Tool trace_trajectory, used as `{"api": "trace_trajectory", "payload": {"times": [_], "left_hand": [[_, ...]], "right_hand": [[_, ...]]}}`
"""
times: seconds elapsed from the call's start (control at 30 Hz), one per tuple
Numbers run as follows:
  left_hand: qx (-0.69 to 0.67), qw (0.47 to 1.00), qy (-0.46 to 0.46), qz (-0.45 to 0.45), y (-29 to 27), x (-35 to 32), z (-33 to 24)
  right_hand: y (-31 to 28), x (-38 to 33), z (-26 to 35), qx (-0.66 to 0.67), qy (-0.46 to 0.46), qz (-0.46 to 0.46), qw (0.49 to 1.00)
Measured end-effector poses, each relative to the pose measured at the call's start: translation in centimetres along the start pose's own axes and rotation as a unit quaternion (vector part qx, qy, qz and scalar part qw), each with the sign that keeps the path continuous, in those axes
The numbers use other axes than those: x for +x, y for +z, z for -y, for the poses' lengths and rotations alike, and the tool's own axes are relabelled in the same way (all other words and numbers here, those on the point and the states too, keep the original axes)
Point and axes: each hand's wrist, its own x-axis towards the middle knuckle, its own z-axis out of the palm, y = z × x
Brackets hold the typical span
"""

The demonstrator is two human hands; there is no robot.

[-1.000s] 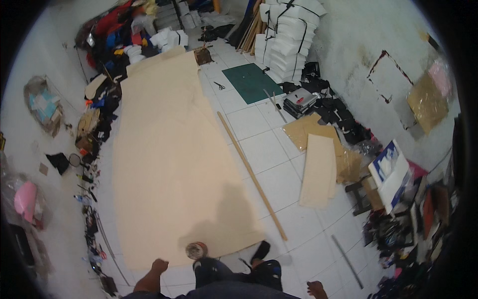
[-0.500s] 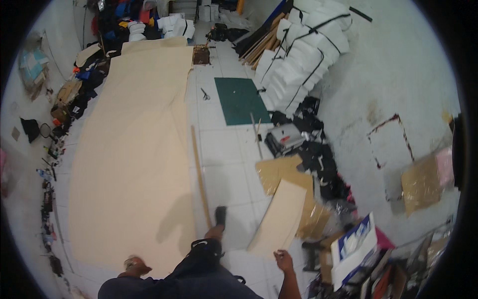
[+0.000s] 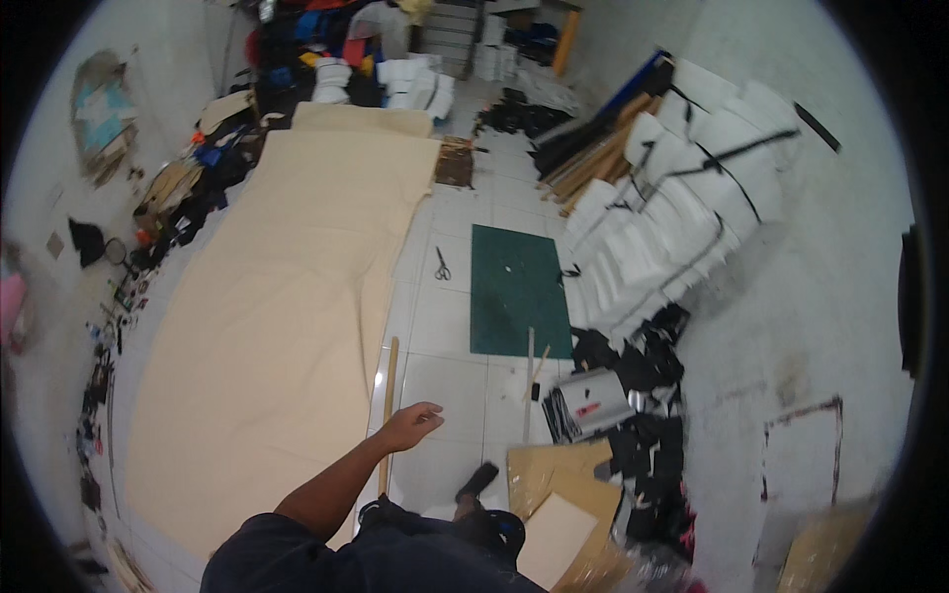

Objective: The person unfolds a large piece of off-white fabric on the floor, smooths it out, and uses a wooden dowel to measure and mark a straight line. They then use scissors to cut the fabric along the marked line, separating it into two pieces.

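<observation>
My left hand (image 3: 413, 425) is held out over the tiled floor with its fingers loosely stretched and nothing visible in them. Just under its wrist runs a long wooden strip (image 3: 392, 371), partly covered by my forearm. Left of the strip, a large cream fabric sheet (image 3: 257, 326) lies spread on the floor with some wrinkles. A smaller cream piece (image 3: 556, 539) rests on brown cardboard (image 3: 534, 469) to the right of my legs. My right hand is out of the picture.
Scissors (image 3: 442, 265) lie beside a green cutting mat (image 3: 514, 287). A metal ruler (image 3: 530, 395) overlaps the mat's near edge. White strapped bundles (image 3: 672, 217) lean along the right wall, with a grey case (image 3: 591, 403) and black scraps nearer. Clutter (image 3: 178, 198) lines the left wall.
My left arm has come into view, reaching right across the wooden strip. My right hand has left the picture. The view has shifted, and my feet have moved forward along the floor.
</observation>
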Motion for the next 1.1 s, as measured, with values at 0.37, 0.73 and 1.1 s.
{"api": "trace_trajectory", "payload": {"times": [0.37, 0.73, 1.1], "left_hand": [[0.006, 0.780, -0.562, -0.274, -1.0, -4.5, 27.1], [-0.077, 0.814, -0.544, -0.185, -0.5, 13.4, 21.3], [-0.341, 0.634, -0.220, -0.659, -24.4, 36.1, 5.1]], "right_hand": [[-25.6, 32.1, 47.4, -0.412, -0.246, -0.064, 0.875], [10.7, 32.8, 107.1, -0.264, -0.496, -0.018, 0.827], [45.0, 26.7, 113.4, -0.647, -0.411, 0.296, 0.569]]}}
